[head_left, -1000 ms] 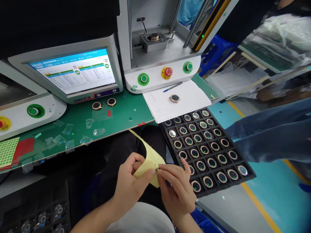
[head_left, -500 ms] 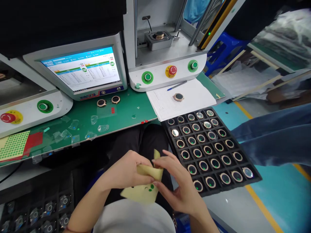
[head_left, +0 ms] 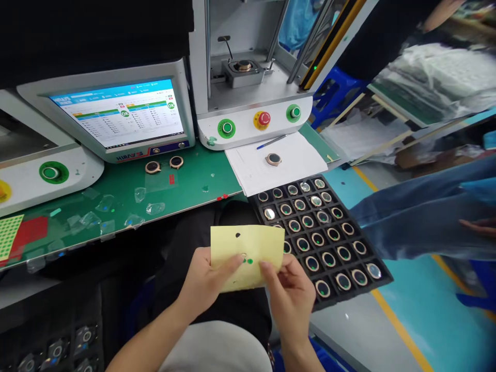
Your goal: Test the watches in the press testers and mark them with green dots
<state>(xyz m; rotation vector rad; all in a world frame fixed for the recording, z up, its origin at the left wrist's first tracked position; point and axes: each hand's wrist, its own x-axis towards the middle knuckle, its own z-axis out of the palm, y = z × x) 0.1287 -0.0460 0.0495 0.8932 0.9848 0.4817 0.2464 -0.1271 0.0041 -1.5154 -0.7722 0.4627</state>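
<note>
A pale yellow sheet (head_left: 256, 240) is spread between my two hands above my lap, with a dark spot and green dots on its face. My left hand (head_left: 207, 279) is closed on its left side, thumb lying across the front near the green dots. On the lower right part, my right hand (head_left: 292, 287) pinches the sheet, with its fingers curled behind. Just beyond my right hand lies a black tray (head_left: 349, 266) holding rows of round watch cases, many with green dots. One watch case (head_left: 273, 159) rests on white papers (head_left: 298, 168).
Two watch cases (head_left: 176, 162) lie by the monitor (head_left: 120, 119) on the green table (head_left: 194, 181), near clear film scraps. A press machine (head_left: 251, 121) with buttons stands behind. Another tray (head_left: 73, 310) is at lower left. A person's legs (head_left: 418, 217) show at right.
The yellow sheet, folded over before, is now opened out flat and faces me. My right hand has closed on its edge. The whole view has shifted slightly to the right.
</note>
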